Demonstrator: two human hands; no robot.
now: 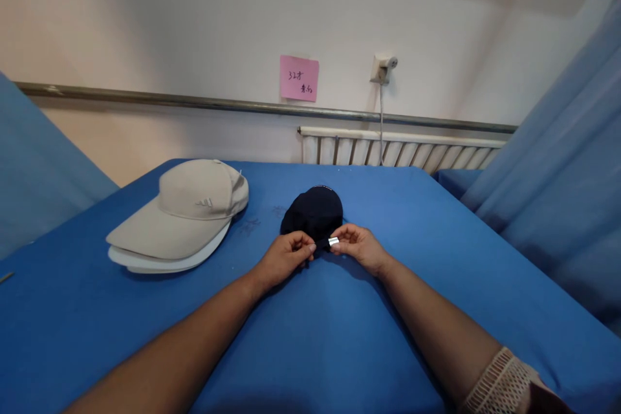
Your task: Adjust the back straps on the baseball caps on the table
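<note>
A black baseball cap [313, 212] lies in the middle of the blue-covered table, its back strap turned toward me. My left hand [288, 255] pinches the dark strap [321, 244] between thumb and fingers at its left part. At the strap's right end sits a shiny metal buckle [333, 241], gripped by the fingertips of my right hand [361, 247]. Part of the cap's near edge is hidden behind my fingers.
A stack of pale caps, a beige one [194, 207] on top, rests on the table [310, 349] at the left. Behind are a radiator [388, 149], a metal rail [213, 102] and a pink note [299, 79]. Blue curtains [572, 162] hang at both sides.
</note>
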